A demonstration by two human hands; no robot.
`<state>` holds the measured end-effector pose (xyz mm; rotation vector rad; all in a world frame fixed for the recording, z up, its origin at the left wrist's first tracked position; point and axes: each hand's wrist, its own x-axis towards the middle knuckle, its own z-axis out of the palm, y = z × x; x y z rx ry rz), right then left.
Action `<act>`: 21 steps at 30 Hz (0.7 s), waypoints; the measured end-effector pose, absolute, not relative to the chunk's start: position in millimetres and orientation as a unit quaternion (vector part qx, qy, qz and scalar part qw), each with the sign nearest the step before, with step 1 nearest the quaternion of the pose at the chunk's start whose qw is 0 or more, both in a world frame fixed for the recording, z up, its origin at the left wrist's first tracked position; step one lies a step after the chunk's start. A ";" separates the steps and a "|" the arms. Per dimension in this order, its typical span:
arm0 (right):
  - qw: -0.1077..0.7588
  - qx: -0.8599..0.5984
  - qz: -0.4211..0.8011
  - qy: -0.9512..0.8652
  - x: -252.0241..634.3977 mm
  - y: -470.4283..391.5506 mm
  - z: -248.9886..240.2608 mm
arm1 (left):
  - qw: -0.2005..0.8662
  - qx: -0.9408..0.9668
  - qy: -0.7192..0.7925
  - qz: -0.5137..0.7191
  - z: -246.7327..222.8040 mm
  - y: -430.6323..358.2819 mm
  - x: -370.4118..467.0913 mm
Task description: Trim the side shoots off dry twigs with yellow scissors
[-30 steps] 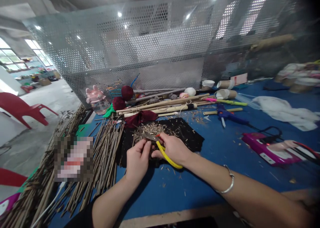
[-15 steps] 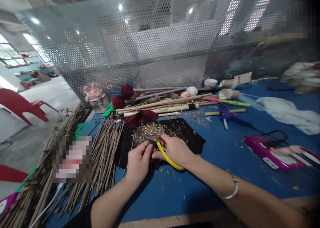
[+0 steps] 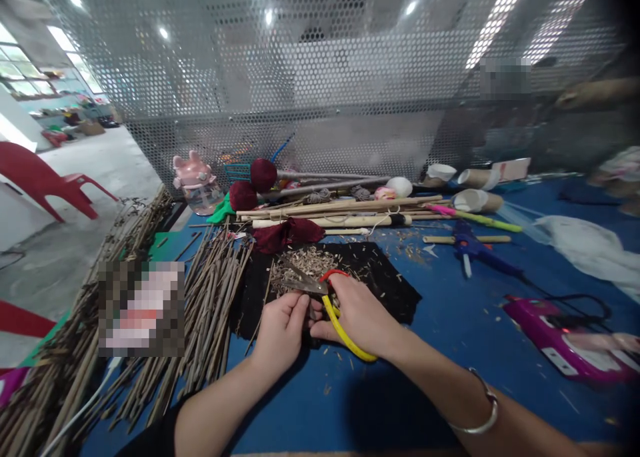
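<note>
My right hand (image 3: 357, 313) grips scissors (image 3: 310, 285) with one red and one yellow handle. Their blades are spread and point left, above a heap of small wood chips (image 3: 313, 262) on a black cloth (image 3: 390, 283). Just below the blades, my left hand (image 3: 280, 327) pinches thumb against fingers. A small brownish piece, seemingly a short twig (image 3: 313, 312), shows at those fingertips, mostly hidden. The fingertips of both hands nearly meet there.
Bundles of thin sticks (image 3: 213, 303) lie to the left. Behind the cloth are dark red cloth (image 3: 287, 235), long rods (image 3: 345, 207) and a pink-lidded bottle (image 3: 197, 183). At right are a blue glue gun (image 3: 480, 253), a purple power strip (image 3: 565, 343) and white fabric (image 3: 585, 247).
The scissor handles have spread farther apart, with the red one now clearly showing. Both hands stay close together over the cloth. The camera view has shifted slightly.
</note>
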<state>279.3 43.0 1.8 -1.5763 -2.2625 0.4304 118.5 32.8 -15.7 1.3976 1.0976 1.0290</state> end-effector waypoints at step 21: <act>0.170 -0.571 0.099 -0.797 275.5 41.3 8.4 | 0.517 0.581 0.444 0.445 -15.1 31.7 119.4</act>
